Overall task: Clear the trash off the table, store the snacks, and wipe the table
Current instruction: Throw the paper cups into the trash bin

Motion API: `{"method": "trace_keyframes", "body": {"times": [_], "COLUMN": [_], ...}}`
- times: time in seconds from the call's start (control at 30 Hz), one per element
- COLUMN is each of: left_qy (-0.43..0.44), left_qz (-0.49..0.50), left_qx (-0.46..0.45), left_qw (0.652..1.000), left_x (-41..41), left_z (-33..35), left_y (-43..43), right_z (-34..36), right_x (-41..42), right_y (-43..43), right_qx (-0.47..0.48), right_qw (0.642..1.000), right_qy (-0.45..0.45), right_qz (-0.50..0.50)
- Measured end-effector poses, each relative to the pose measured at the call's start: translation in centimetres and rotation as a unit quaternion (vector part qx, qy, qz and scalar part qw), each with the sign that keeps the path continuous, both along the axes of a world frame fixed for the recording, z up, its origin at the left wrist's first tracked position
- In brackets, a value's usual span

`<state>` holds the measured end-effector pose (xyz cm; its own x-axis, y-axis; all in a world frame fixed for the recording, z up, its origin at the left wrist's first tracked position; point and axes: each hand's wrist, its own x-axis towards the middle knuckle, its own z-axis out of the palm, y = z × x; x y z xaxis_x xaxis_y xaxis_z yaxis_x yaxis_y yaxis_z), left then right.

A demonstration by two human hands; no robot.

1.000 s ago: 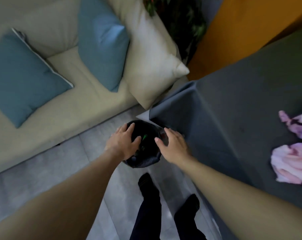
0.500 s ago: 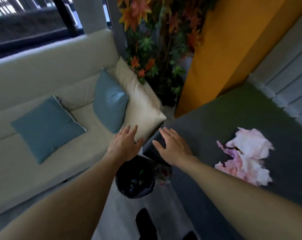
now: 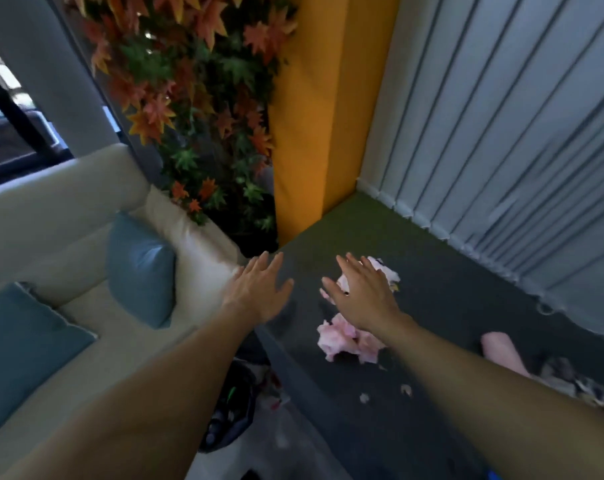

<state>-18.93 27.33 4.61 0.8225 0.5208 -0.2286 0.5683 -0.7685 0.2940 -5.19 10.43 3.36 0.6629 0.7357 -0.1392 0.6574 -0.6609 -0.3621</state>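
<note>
Head view: our left hand (image 3: pixel 259 294) and right hand (image 3: pixel 364 297) hover, fingers (image 3: pixel 356 271) spread and empty; we should scoop whole the pink tissues (image 3: pixel 343 341) at the right hand's six o'clock.

On the dark grey table (image 3: pixel 432 258) before me lie two crumpled pink tissue wads, the near wad (image 3: pixel 342 342) and far wad (image 3: pixel 387 274), with pale scraps (image 3: pixel 364 397) closer to me.
</note>
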Motion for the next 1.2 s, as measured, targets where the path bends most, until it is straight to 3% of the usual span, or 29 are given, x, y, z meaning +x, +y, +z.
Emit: {"method": "trace_keyframes", "body": {"times": [0.5,0.77,0.93,1.2], "left_qy": [0.000,0.038,0.071,0.080], "left_qz": [-0.222,-0.287,-0.313,-0.357], "left_qx": [-0.010,-0.029,-0.034,-0.057], "left_qw": [0.975,0.957,0.946,0.929], "left_x": [14.9,18.2,19.5,21.5], "left_z": [0.3,-2.2,-4.8,-7.9], "left_y": [-19.9,-27.5,-30.7,-32.8], "right_z": [0.7,-1.4,-3.5,-6.8], "right_x": [6.6,5.9,4.8,4.7], "right_y": [-24.4,-33.2,-36.0,-36.6], "right_qx": [0.008,0.004,0.005,-0.007], "right_qw": [0.973,0.951,0.944,0.961], "right_qy": [-0.029,-0.001,0.026,0.062], "right_qz": [-0.230,-0.309,-0.328,-0.269]}}
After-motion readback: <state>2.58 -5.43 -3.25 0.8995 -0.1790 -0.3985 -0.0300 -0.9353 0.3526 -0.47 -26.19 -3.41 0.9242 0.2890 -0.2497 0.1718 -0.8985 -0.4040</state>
